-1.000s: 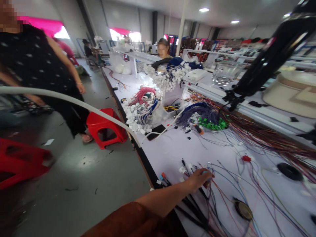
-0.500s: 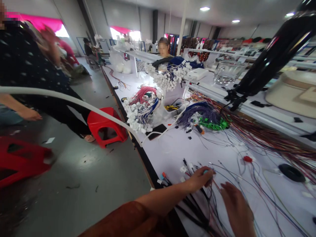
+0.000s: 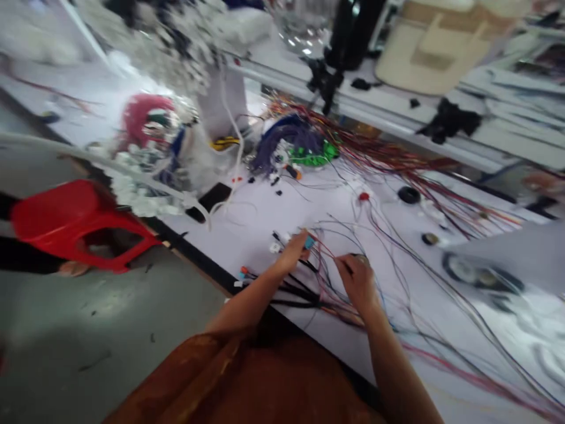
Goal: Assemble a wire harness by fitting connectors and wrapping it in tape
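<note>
My left hand (image 3: 295, 253) is closed on a small blue connector (image 3: 309, 242) above the white table. A thin red wire (image 3: 324, 247) runs from the connector to my right hand (image 3: 356, 279), whose fingers pinch it. Black-sleeved cables (image 3: 300, 290) lie below and beside my left hand, with white connectors (image 3: 275, 247) at their ends. An orange-and-blue connector (image 3: 244, 271) rests near the table edge. Loose thin wires spread behind and to the right of my hands.
A red stool (image 3: 83, 224) stands left of the table, by a person's foot (image 3: 73, 269). Bundles of pink wires (image 3: 141, 118) and purple wires (image 3: 282, 141) lie farther back. Black tape (image 3: 409, 195) sits at the right. A person's hand (image 3: 545, 182) shows at the far right.
The view has swung down and to the right. My right hand, earlier with fingers apart, now pinches the red wire. My left hand still holds the blue connector.
</note>
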Action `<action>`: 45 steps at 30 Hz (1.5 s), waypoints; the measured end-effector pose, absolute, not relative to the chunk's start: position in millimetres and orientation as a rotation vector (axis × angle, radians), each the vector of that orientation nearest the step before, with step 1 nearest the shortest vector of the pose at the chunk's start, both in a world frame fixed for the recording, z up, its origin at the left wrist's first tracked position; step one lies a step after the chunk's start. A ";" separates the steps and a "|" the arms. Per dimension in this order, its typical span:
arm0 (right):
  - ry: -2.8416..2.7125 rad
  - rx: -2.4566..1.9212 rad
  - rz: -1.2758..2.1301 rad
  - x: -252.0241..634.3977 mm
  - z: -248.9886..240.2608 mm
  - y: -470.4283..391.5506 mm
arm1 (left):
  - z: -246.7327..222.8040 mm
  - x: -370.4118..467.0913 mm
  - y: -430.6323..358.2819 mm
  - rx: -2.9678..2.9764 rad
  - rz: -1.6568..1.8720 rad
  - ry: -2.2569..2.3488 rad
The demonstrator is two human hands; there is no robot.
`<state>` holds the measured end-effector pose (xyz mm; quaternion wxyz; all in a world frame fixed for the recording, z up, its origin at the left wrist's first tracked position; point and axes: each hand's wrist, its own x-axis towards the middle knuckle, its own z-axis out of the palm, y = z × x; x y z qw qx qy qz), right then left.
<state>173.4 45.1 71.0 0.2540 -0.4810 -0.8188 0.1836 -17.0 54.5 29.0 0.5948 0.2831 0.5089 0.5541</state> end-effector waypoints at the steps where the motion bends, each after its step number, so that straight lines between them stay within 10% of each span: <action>1: -2.222 -1.322 0.523 175.0 71.4 44.6 | 24.2 -16.4 56.0 0.685 1.258 1.122; 14: -2.221 -1.651 0.418 236.7 98.0 28.3 | 21.8 -19.5 58.5 0.598 1.268 1.007; 21: -2.205 -1.498 1.020 223.9 87.7 25.3 | 22.9 -20.3 53.6 0.763 1.339 0.913; 31: -1.870 -1.325 1.021 141.7 76.4 40.4 | 19.7 -27.5 48.7 0.959 1.249 0.910; 39: -1.046 -1.229 2.034 148.9 60.1 61.8 | 28.2 -29.3 47.1 1.086 1.228 0.703; 45: -1.451 -1.437 1.944 180.7 62.9 60.4 | 13.1 -20.6 52.8 0.832 1.415 1.062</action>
